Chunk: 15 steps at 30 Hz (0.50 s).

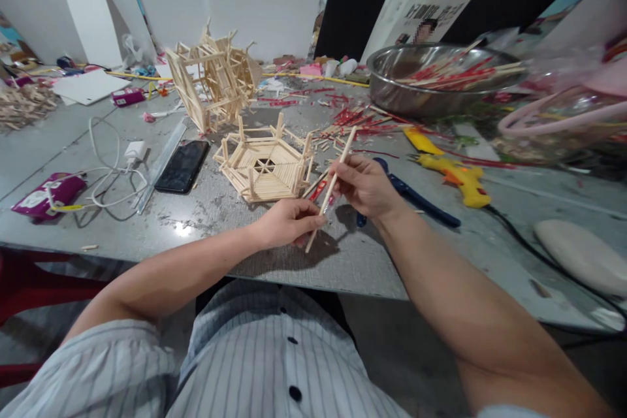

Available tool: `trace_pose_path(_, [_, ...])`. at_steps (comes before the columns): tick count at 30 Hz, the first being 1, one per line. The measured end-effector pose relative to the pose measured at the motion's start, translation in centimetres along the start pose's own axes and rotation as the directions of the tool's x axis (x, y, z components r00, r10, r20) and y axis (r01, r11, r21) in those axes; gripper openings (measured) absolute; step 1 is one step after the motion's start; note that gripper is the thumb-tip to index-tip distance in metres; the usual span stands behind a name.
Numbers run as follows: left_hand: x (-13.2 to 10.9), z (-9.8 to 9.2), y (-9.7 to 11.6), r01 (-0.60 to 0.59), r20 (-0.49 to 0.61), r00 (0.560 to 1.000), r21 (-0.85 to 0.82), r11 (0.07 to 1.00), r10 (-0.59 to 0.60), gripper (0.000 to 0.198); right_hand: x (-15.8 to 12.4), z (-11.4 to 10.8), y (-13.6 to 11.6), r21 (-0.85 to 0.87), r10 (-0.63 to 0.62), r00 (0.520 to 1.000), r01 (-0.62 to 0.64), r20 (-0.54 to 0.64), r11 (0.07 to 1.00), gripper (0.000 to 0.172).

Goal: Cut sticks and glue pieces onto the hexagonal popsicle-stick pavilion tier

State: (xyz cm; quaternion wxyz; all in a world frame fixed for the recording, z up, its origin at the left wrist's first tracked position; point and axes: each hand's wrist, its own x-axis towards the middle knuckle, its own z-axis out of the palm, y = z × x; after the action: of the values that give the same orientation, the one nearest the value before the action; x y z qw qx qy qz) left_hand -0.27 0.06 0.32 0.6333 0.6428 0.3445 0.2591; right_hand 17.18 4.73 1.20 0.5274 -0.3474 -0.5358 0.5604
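Observation:
A thin wooden chopstick (330,195) slants over the front of the table. My left hand (289,222) pinches it near its lower end, and my right hand (366,187) grips it higher up, so both hands are closed on it. Just beyond my left hand lies a six-sided frame of wooden sticks (264,173), with short posts rising at its corners. Behind that stands a taller openwork structure of sticks (215,78). Blue-handled pliers or cutters (421,199) lie right of my right hand, partly hidden by it.
A yellow glue gun (458,176) with a black cord lies at right. Behind it are a steel basin (435,91) of sticks and a pink basket (548,124). Red wrappers (357,119) litter the middle. A phone (182,166) and a cabled purple pack (49,196) lie left.

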Motion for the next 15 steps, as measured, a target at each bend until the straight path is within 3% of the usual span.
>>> trace_pose_path(3, [-0.1, -0.1, -0.1, -0.025, 0.003, 1.000, -0.018, 1.000, 0.025, 0.022, -0.4, 0.2, -0.3, -0.032, 0.050, 0.987, -0.046, 0.154, 0.998, 0.045])
trace_pose_path(6, [-0.1, -0.1, 0.0, -0.060, 0.032, 0.998, -0.025, 0.998, 0.060, 0.022, -0.6, 0.2, -0.5, -0.063, 0.069, 0.979, -0.057, 0.193, 0.996, 0.045])
trace_pose_path(11, [-0.3, -0.1, 0.0, -0.068, 0.040, 0.997, -0.016, 0.998, 0.068, 0.018, 0.0, -0.4, -0.4, -0.102, -0.006, 1.000, 0.009, 0.031, 0.995, 0.054])
trace_pose_path(15, [-0.4, -0.2, 0.0, -0.102, 0.032, 0.994, -0.001, 0.995, 0.102, 0.022, 0.7, -1.6, -0.9, -0.288, -0.111, 0.979, 0.059, -0.169, 0.956, 0.048])
